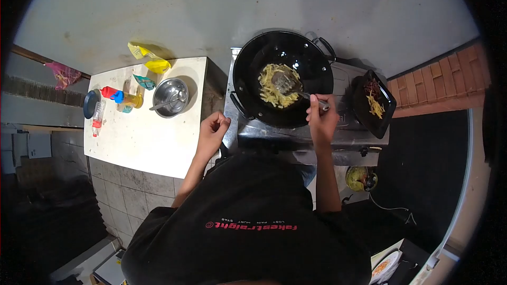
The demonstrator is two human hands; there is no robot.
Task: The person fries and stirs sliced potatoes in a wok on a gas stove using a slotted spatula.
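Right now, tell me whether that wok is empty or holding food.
Not empty: yellow strips lie in the wok, around the utensil in the right hand.

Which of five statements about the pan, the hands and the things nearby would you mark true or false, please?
1. The right hand holds a metal utensil by its handle. True.
2. Yellow strips of food lie in the black pan. True.
3. The left hand is gripping the pan's rim. False: it is apart from the pan, its fingers curled.
4. The metal bowl stands inside the pan. False: it stands on the white table.
5. The black tray, to the right of the pan in the picture, has food on it. True.
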